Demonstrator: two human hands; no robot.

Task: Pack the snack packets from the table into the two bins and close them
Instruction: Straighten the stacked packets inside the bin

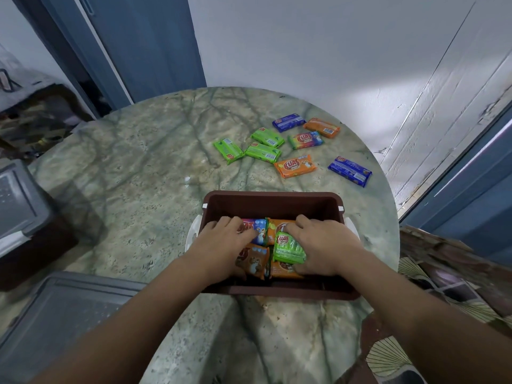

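A round table (133,173) of green-veined marble fills most of the view. Near its front edge stands an open brown bin (273,202), rectangular, with white latches on both short sides. At the lower left lies a grey lid (69,309); another grey lid (16,200) sits on a dark box at the far left.

Inside the bin, packets lie flat and close together: a rainbow packet (257,230) at back left, orange ones around it, and a green packet (288,248) lying tilted on top at the right.

The left hand (221,245) reaches into the bin, fingers spread fairly straight, pressing on the rainbow packet and the orange one below it. The right hand (324,242) rests beside and partly on the green packet, thumb along its edge; whether it grips it I cannot tell.

Beyond the bin, eight loose packets are scattered on the table: three green (263,152), two orange (295,166), two blue (349,171) and one rainbow (305,139), mostly apart, some green ones just touching.
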